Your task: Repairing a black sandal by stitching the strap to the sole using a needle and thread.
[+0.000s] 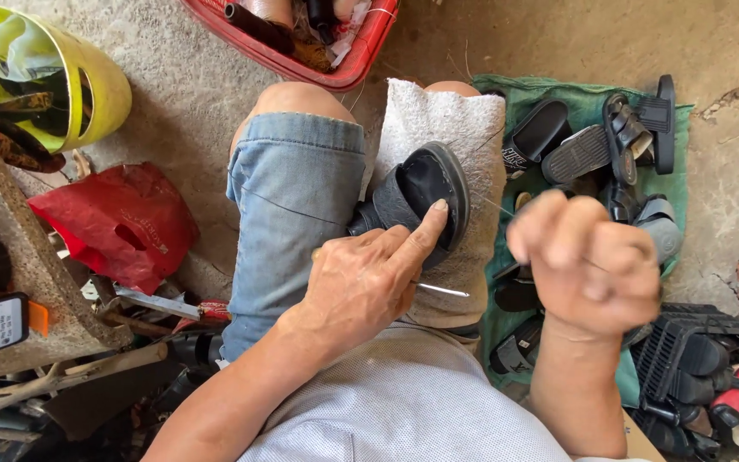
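Head view, the only one supplied: the person sits with a black sandal point(416, 197) resting sole-outward on a white towel point(446, 128) draped over the right knee, beside the denim shorts point(292, 197). The left hand point(361, 282) presses the sandal down, forefinger stretched along the sole edge, the other fingers curled around a thin metal needle or awl point(442, 290) whose tip juts out to the right. The right hand point(588, 261) is raised and clenched into a fist, blurred; a fine thread point(491, 202) appears to run from the sandal toward it, though what it grips cannot be confirmed. Risks, as judged: a hard pull could snap the thread or tear the stitch hole; the sandal, held by pressure only, could slide off the towel; the exposed needle point lies close to the thigh and could prick it. Nearby clutter, a heap of black sandals point(609, 145) on a green cloth point(592, 98), could snag slack thread.
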